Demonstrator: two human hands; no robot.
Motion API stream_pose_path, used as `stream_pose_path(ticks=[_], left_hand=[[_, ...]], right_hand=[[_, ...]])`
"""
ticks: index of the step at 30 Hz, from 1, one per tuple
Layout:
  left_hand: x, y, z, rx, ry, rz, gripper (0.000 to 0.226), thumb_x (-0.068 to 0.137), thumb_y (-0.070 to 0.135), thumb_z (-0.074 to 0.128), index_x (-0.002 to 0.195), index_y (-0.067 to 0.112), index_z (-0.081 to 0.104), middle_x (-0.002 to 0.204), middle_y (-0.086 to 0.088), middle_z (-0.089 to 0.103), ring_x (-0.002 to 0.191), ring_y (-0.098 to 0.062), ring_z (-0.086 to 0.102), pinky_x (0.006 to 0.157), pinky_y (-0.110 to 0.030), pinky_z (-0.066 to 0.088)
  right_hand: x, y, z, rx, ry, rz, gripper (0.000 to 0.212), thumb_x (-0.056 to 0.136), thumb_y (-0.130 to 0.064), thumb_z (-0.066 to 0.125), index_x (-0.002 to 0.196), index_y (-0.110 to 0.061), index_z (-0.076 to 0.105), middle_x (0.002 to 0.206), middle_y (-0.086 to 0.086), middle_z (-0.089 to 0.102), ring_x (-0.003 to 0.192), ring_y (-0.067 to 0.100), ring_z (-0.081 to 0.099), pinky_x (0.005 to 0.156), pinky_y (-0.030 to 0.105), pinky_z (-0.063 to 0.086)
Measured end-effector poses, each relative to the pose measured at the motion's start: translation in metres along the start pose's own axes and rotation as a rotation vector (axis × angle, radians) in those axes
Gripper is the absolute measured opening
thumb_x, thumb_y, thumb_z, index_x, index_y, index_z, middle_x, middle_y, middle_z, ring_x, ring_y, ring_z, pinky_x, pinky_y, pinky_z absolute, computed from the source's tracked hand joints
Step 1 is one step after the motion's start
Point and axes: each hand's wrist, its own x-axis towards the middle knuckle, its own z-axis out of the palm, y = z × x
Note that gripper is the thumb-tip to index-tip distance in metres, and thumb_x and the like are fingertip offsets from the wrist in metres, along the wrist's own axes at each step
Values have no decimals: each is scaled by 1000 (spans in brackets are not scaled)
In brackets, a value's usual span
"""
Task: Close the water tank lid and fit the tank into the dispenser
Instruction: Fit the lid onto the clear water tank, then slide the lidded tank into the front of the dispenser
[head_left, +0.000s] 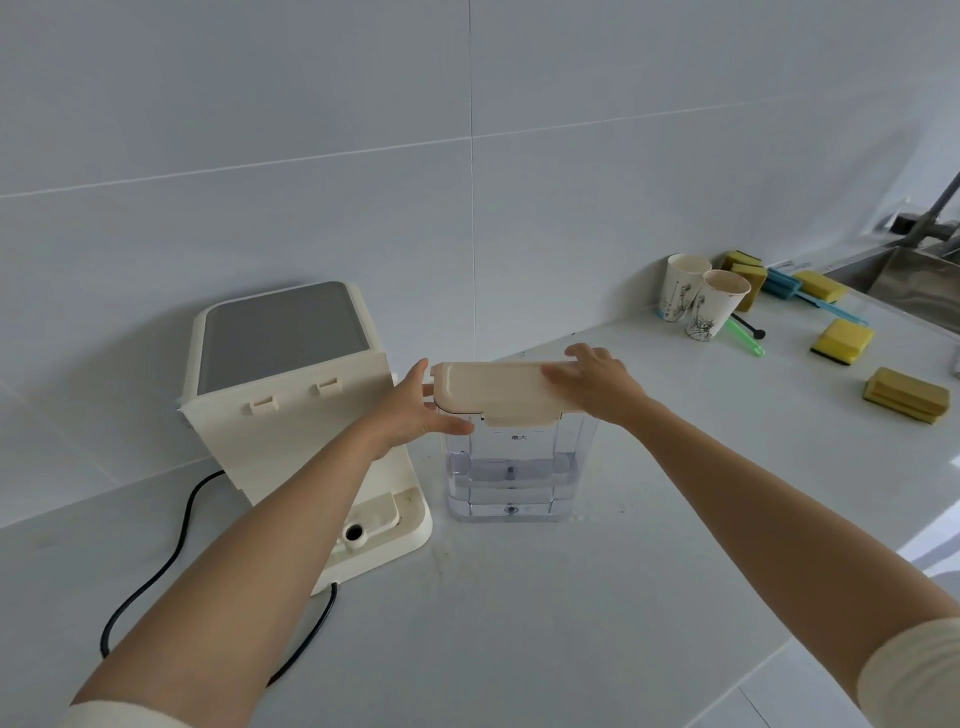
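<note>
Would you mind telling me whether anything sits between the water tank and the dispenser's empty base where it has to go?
Nothing visible does. The water tank stands just right of the dispenser, and only bare counter separates it from the open base. Both hands are up at the lid.

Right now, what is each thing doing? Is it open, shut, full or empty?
Tank lid: down on the tank, both hands on it.
Water tank: upright on the counter, partly filled, outside the dispenser.
Dispenser: tank bay empty, cord attached.
Paper cups: upright, contents not visible.
Left hand: at the lid's left end.
Right hand: flat on the lid.
</note>
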Motion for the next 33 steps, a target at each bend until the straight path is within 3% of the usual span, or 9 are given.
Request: stream_pose_path(ticks=[5, 9, 12, 15, 19, 23, 28, 33], left_hand=[[5, -13, 13, 4, -26, 55, 97, 60, 10, 84, 139, 21, 29, 138, -1, 46, 132, -21, 40, 112, -34, 32], [8, -23, 23, 11, -11, 51, 94, 64, 13, 82, 139, 23, 28, 134, 9, 41, 131, -13, 33, 106, -27, 29], [9, -29, 27, 26, 18, 29, 93, 65, 14, 81, 140, 21, 28, 143, 2, 39, 135, -16, 32, 112, -32, 30], [9, -31, 29, 51, 38, 22, 88, 66, 15, 81, 138, 20, 31, 142, 0, 41, 134, -17, 34, 105, -28, 30], [8, -30, 31, 79, 70, 9, 89, 64, 16, 82, 139, 16, 34, 142, -1, 44, 133, -19, 38, 109, -30, 31], [7, -28, 32, 89, 79, 20, 86, 63, 15, 83, 136, 14, 39, 139, -4, 50, 130, -22, 43, 112, -40, 34], [6, -27, 34, 75, 113, 7, 85, 62, 13, 84, 135, 13, 41, 137, -3, 52, 129, -20, 44, 105, -29, 36], [-5, -21, 31, 144, 136, 49, 79, 62, 18, 84, 131, 13, 46, 134, -3, 55, 128, -19, 45, 101, -26, 36]], right_hand=[[-12, 14, -3, 296, -60, -14, 98, 73, -49, 66, 145, -18, 7, 152, 12, 22, 134, 33, 31, 107, 44, 31], [-20, 35, -1, 523, -130, 47, 113, 68, -40, 74, 145, -22, -6, 153, 12, 23, 134, 31, 34, 110, 45, 29], [-23, 46, 4, 611, -227, 45, 110, 68, -26, 76, 146, -22, -2, 150, 13, 30, 134, 31, 34, 113, 50, 26], [-24, 52, 18, 588, -258, 18, 102, 68, -13, 78, 145, -20, 12, 147, 11, 34, 135, 29, 32, 114, 49, 26], [-23, 56, 36, 519, -253, 36, 93, 65, -9, 79, 140, -15, 25, 141, 9, 41, 131, 28, 37, 111, 47, 32], [-21, 55, 48, 498, -215, 86, 95, 62, -7, 81, 138, -10, 24, 140, 12, 40, 130, 28, 37, 104, 36, 34], [-19, 55, 48, 456, -194, 107, 89, 60, -7, 82, 133, -7, 32, 136, 14, 44, 124, 27, 41, 95, 32, 37], [-26, 50, 39, 409, -179, 68, 85, 60, -8, 83, 130, -6, 35, 134, 13, 46, 116, 24, 45, 91, 30, 37]])
